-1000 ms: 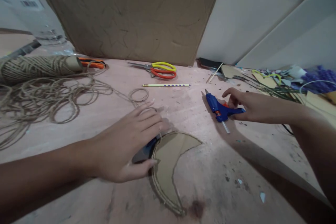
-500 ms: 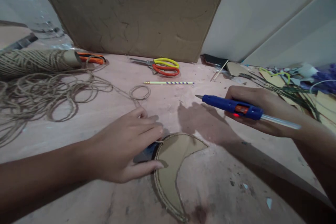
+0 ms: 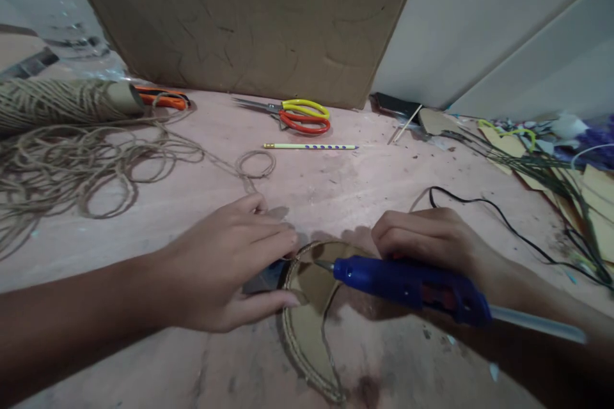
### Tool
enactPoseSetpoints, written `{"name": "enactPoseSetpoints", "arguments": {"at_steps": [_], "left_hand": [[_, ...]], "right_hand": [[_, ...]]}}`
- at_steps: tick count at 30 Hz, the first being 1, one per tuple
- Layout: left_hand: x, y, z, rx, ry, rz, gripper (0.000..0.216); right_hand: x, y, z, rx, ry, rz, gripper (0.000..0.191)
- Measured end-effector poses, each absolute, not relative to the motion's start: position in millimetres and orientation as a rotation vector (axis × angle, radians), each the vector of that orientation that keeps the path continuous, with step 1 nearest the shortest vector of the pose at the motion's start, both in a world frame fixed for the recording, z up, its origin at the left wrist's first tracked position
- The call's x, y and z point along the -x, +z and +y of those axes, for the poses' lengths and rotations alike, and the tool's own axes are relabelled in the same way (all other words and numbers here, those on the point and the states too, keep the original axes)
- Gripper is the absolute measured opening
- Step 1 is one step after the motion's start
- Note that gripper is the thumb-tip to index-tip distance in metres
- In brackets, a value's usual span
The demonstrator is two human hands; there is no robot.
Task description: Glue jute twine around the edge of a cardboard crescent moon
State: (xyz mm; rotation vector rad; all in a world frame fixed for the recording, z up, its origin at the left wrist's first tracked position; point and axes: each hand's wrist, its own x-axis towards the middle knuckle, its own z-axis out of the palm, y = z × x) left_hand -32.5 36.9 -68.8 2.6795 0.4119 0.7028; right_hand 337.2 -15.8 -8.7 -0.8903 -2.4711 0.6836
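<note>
A crescent-shaped cardboard piece [image 3: 307, 326] edged with twine lies flat on the pinkish table [image 3: 336, 185]. My left hand [image 3: 225, 268] rests on the table at the crescent's left edge, fingers together, pressing the twine against the rim. My right hand [image 3: 432, 243] is closed around a blue glue gun [image 3: 407, 284]. The gun's metal nozzle points left and sits over the crescent's top, close to my left fingertips. A clear glue stick sticks out of the gun's back.
Loose jute twine [image 3: 71, 166] and its spool [image 3: 62, 99] lie far left. An orange cutter [image 3: 160, 99], scissors [image 3: 300, 118] and a pencil [image 3: 311, 146] lie before a cardboard sheet [image 3: 249, 19]. A black cord [image 3: 503, 220] and craft scraps [image 3: 551, 147] fill the right.
My right hand picked the glue gun up from the table, then brought it down and left to the crescent's top. My left hand stayed at the crescent's edge.
</note>
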Motion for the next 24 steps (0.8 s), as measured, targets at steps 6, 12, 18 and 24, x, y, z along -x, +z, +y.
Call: {"name": "enactPoseSetpoints", "arguments": {"at_steps": [6, 12, 18, 24], "left_hand": [[31, -70, 38, -2.662, 0.705, 0.389, 0.028], [31, -70, 37, -2.658, 0.703, 0.379, 0.031], [30, -71, 38, -2.638, 0.694, 0.376, 0.028], [28, -71, 39, -2.621, 0.685, 0.357, 0.029]], "right_hand": [[-336, -34, -10, 0.816, 0.555, -2.508, 0.034], [-334, -40, -10, 0.729, 0.563, -2.539, 0.038], [-333, -40, -10, 0.725, 0.617, -2.545, 0.033], [-330, -42, -12, 0.756, 0.642, -2.517, 0.032]]}}
